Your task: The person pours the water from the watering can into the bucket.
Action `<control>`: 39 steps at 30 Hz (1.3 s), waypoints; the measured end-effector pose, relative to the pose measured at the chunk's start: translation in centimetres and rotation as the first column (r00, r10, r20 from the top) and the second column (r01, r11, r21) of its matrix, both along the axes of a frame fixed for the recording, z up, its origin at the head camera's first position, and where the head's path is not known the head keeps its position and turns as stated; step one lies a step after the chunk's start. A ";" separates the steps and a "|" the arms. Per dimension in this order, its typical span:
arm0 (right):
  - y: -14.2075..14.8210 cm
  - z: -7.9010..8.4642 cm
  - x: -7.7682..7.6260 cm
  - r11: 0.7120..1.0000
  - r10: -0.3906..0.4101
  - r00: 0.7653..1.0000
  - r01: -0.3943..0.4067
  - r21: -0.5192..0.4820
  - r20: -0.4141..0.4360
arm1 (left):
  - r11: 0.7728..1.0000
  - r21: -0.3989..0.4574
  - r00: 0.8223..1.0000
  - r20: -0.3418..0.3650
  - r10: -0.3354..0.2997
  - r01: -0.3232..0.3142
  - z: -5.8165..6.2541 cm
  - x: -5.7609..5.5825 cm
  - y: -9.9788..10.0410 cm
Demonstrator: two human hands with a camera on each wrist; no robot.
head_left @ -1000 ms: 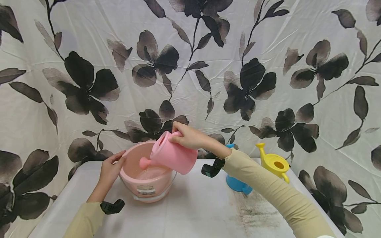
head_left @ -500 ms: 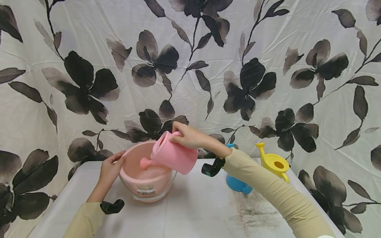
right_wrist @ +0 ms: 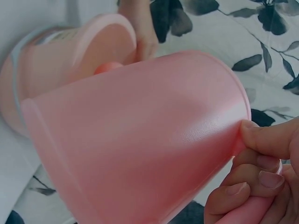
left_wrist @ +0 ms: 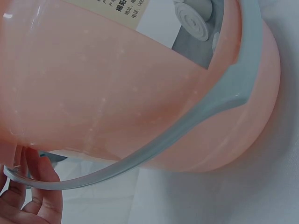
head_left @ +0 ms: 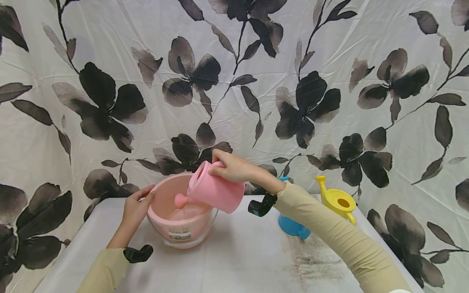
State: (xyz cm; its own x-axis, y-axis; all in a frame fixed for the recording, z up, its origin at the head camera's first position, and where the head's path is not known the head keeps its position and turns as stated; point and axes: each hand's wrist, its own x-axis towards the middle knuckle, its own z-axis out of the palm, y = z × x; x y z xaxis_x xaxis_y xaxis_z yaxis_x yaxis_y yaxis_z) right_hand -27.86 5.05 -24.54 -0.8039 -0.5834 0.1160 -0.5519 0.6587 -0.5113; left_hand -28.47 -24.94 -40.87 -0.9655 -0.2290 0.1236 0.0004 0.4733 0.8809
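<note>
My right hand (head_left: pixel 229 166) grips the handle of a pink watering can (head_left: pixel 218 189), its fingers curled round the handle in the right wrist view. The can is tipped left over a pale pink bucket (head_left: pixel 157 217), and its round spout head (head_left: pixel 180 201) sits inside the bucket's opening. Faint drops show under the spout, above shallow water (head_left: pixel 187 213) at the bottom. At the bucket's left rim, my left hand (head_left: pixel 134 209) holds on with thumb and fingers. The left wrist view shows those fingers (left_wrist: pixel 49 186) by the end of the bucket's grey carrying handle (left_wrist: pixel 154 147).
A yellow watering can (head_left: pixel 336 201) stands at the table's back right. Partly behind my right forearm is a blue watering can (head_left: pixel 291 226). Dark smudges (head_left: pixel 316 260) mark the white tablecloth (head_left: pixel 234 264), and a flowered cloth (head_left: pixel 234 93) hangs behind.
The pink watering can has shifted very slightly to the right, its spout head with it. The left hand and the bucket stay in place.
</note>
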 end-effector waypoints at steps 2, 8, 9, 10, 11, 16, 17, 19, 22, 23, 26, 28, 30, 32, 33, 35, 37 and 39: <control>0.0 0.0 0.0 1.000 0.000 1.000 0.000 0.000 0.003 | 1.000 -0.005 1.000 -0.003 0.000 0.000 0.0 0.0 0.0; 0.2 0.1 -0.1 1.000 0.003 1.000 -0.003 -0.001 -0.009 | 1.000 -0.014 1.000 -0.002 0.000 0.000 0.0 0.0 0.0; 0.2 0.1 -0.1 1.000 0.001 1.000 -0.001 -0.002 -0.012 | 1.000 -0.014 1.000 -0.003 0.000 0.000 0.0 0.0 0.1; 0.2 0.1 -0.1 1.000 0.000 1.000 0.000 -0.003 -0.014 | 1.000 -0.013 1.000 -0.004 0.001 -0.001 0.0 0.0 0.1; 0.3 0.1 -0.1 1.000 -0.003 1.000 0.003 -0.005 -0.016 | 1.000 -0.013 1.000 -0.003 0.002 -0.002 0.0 0.0 0.1; 0.7 -0.1 0.0 0.999 -0.005 1.000 0.005 -0.040 -0.005 | 1.000 -0.014 1.000 0.000 0.006 -0.006 0.0 -0.1 0.0; 0.8 -0.1 0.0 0.999 -0.006 1.000 0.006 -0.050 0.002 | 1.000 -0.013 1.000 -0.001 0.006 -0.006 0.0 -0.1 0.0; 0.9 -0.3 -0.1 0.998 -0.006 1.000 0.007 -0.068 0.011 | 1.000 -0.010 1.000 -0.001 0.002 -0.002 0.0 -0.1 0.0; 1.2 -0.5 -0.1 0.995 -0.012 1.000 0.014 -0.094 0.015 | 1.000 -0.007 1.000 0.000 -0.002 0.002 -0.1 -0.1 0.0; 1.2 -0.6 -0.1 0.995 -0.015 1.000 0.017 -0.103 0.016 | 1.000 -0.007 1.000 0.001 -0.003 0.003 -0.1 -0.1 0.0; 1.4 -1.0 -0.1 0.990 -0.025 0.999 0.028 -0.137 0.026 | 1.000 -0.007 1.000 0.004 -0.002 0.002 -0.1 -0.1 0.0; 1.6 -1.2 -0.1 0.986 -0.035 0.999 0.041 -0.161 0.041 | 1.000 -0.005 1.000 0.004 -0.001 0.001 -0.1 -0.1 0.0; 1.7 -1.5 -0.2 0.981 -0.048 0.997 0.060 -0.187 0.066 | 1.000 0.000 1.000 0.006 0.001 -0.001 -0.1 -0.1 0.1; 2.0 -1.8 -0.2 0.974 -0.059 0.995 0.076 -0.214 0.085 | 1.000 0.003 1.000 0.005 0.003 -0.003 -0.1 -0.1 0.1; 2.1 -1.9 -0.2 0.970 -0.061 0.994 0.081 -0.230 0.093 | 1.000 0.005 1.000 0.006 0.004 -0.004 -0.1 -0.1 0.1; 2.4 -2.1 -0.1 0.962 -0.067 0.992 0.093 -0.258 0.107 | 1.000 0.008 1.000 0.004 0.005 -0.005 -0.1 0.0 0.1; 2.6 -2.4 0.0 0.954 -0.072 0.992 0.100 -0.282 0.107 | 1.000 0.010 1.000 0.001 0.005 -0.005 0.0 0.0 0.1; 2.9 -2.7 0.2 0.946 -0.078 0.991 0.109 -0.307 0.111 | 1.000 0.011 1.000 -0.001 0.004 -0.004 0.0 0.0 0.1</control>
State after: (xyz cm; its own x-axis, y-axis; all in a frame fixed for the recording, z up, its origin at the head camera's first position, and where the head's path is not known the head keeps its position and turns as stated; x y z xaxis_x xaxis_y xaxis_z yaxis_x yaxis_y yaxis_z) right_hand -27.66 7.98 -27.22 -0.8692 -0.4525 0.1993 -0.4337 0.5043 -0.7467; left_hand -28.52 -24.88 -40.90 -0.9643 -0.2347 0.1223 -0.0005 0.4639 0.8859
